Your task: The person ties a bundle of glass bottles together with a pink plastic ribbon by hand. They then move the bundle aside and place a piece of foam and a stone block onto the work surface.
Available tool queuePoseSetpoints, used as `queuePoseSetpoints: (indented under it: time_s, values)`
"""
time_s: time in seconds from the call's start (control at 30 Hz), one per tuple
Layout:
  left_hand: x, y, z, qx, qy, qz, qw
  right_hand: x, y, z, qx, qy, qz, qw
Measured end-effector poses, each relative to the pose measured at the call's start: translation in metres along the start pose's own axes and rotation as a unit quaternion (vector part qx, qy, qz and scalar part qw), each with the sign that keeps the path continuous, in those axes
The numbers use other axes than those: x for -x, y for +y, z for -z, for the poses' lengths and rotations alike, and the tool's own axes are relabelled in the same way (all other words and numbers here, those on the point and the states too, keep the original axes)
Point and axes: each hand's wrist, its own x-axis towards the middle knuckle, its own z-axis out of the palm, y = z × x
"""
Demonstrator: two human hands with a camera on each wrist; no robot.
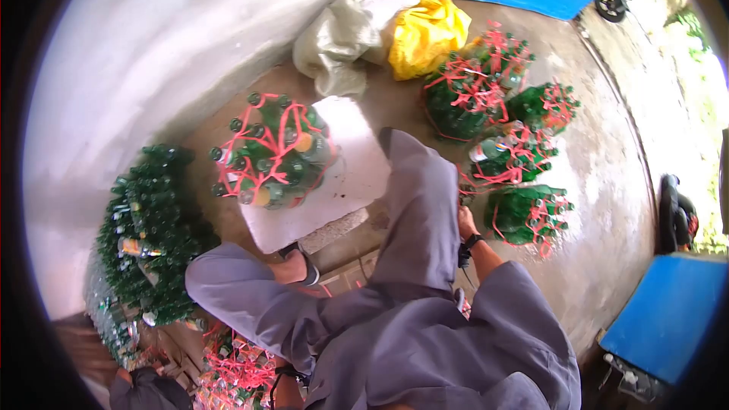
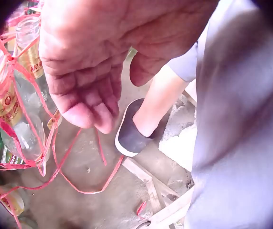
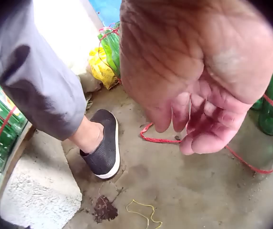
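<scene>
My left hand [image 2: 103, 62] hangs with loosely bent fingers and nothing visible in it. In the left wrist view, clear glass bottles [image 2: 24, 88] tied with red plastic twine [image 2: 86, 191] stand beside it. My right hand [image 3: 203, 81] hangs by my right leg, its fingers loosely curled; a strand of red twine [image 3: 253, 167] passes behind the fingertips. In the head view, the right hand [image 1: 465, 222] is next to bundled green bottles [image 1: 524, 212]. Before me, a twine-bound bottle bundle [image 1: 273, 152] stands on a white board [image 1: 357, 152].
More tied green bottles [image 1: 463, 99] stand to the right. Loose green bottles [image 1: 152, 220] are heaped at left. Sacks, one pale [image 1: 334, 45] and one yellow [image 1: 429, 34], lean near the wall. A white block [image 3: 41, 186] supports the board. Another person's dark sleeve [image 1: 152, 391] shows lower left.
</scene>
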Motion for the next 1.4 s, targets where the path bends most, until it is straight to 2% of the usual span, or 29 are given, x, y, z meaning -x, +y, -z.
queuePoseSetpoints:
  time_s: [0.03, 0.1, 0.13, 0.17, 0.2, 0.27, 0.47, 0.6, 0.77, 1.07, 1.13, 1.17, 1.4]
  values:
    - [0.004, 0.006, 0.011, -0.005, 0.018, 0.002, 1.0, -0.04, 0.037, -0.046, -0.241, 0.057, -0.006, 0.969]
    - [0.009, 0.011, 0.029, -0.012, 0.053, 0.005, 0.999, -0.04, -0.016, -0.031, -0.081, 0.116, -0.005, 0.99]
    - [0.011, 0.01, 0.036, -0.014, 0.068, 0.006, 0.998, -0.039, -0.046, -0.015, -0.227, 0.104, -0.102, 0.963]
    - [0.012, 0.009, 0.043, -0.015, 0.082, 0.007, 0.997, -0.042, -0.077, -0.001, -0.363, 0.088, -0.201, 0.906]
    - [0.014, 0.006, 0.047, -0.015, 0.093, 0.009, 0.996, -0.04, -0.112, 0.012, -0.365, 0.078, -0.199, 0.906]
    - [0.014, 0.004, 0.053, -0.016, 0.112, 0.013, 0.993, -0.058, -0.136, 0.014, -0.359, 0.069, -0.19, 0.911]
    - [0.026, -0.009, 0.053, -0.012, 0.152, 0.036, 0.988, -0.082, -0.156, 0.037, -0.33, 0.053, -0.177, 0.926]
    - [0.037, -0.012, 0.05, -0.013, 0.17, 0.052, 0.984, -0.101, -0.198, 0.05, -0.311, 0.048, -0.174, 0.933]
    - [0.043, -0.006, 0.055, -0.023, 0.183, 0.069, 0.98, -0.105, -0.201, 0.06, -0.294, 0.05, -0.176, 0.938]
    - [0.038, -0.009, 0.049, -0.023, 0.171, 0.094, 0.981, -0.091, -0.165, 0.105, -0.243, 0.087, -0.184, 0.948]
    - [-0.014, 0.064, 0.027, -0.022, 0.162, 0.1, 0.981, -0.08, -0.157, 0.119, -0.229, 0.1, -0.188, 0.95]
    - [-0.012, 0.094, 0.005, -0.022, 0.161, 0.103, 0.981, -0.076, -0.155, 0.123, -0.223, 0.104, -0.188, 0.951]
    - [0.001, 0.163, -0.013, -0.02, 0.17, 0.122, 0.978, -0.061, -0.174, 0.14, -0.183, 0.115, -0.181, 0.959]
